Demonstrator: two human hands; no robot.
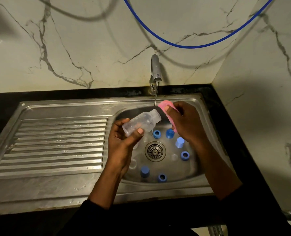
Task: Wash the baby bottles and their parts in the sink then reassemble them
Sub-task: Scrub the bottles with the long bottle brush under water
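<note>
My left hand (124, 140) grips a clear baby bottle (142, 122) by its base, tilted with its open threaded neck up and to the right, right under the thin water stream from the tap (155, 72). A folded pink sponge (167, 113) is held in my right hand (186, 121), just right of the bottle's neck. On the sink bowl's (195, 169) floor lie several blue parts: rings (156, 134) (185, 155) (162, 178) and caps (170, 133) (179, 142) (144, 171). Faint clear teats lie near the drain (155, 151).
A ribbed steel draining board (56, 145) stretches to the left of the bowl. Black counter edges frame the sink. Marble walls stand behind and to the right, with a blue hose (192, 46) hanging across the back wall.
</note>
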